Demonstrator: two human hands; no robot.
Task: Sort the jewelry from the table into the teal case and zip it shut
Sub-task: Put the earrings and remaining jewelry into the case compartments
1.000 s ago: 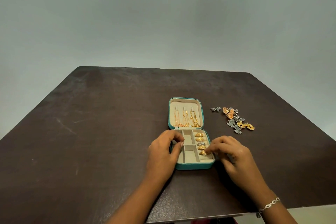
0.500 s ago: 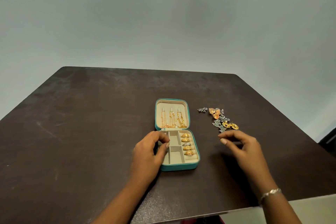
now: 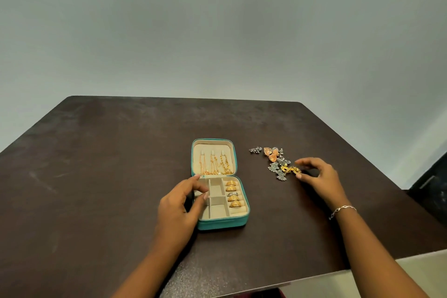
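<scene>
At near table [image 3: 96,201] edge, left hand [image 3: 180,205] gripped left wall of open teal case [image 3: 222,224], thumb inside tray. Five rings [image 3: 233,198] sat in right-hand slots; gold chains [image 3: 215,164] hung in raised lid. Further right, right hand [image 3: 319,176], thumb and fingers parted, hovered at gold piece [image 3: 291,170] of loose jewelry pile [image 3: 275,159]; contact unclear.

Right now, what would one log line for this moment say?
left hand: holds open teal case by left edge | right hand: open beside gold flower piece | loose jewelry: on table
</scene>
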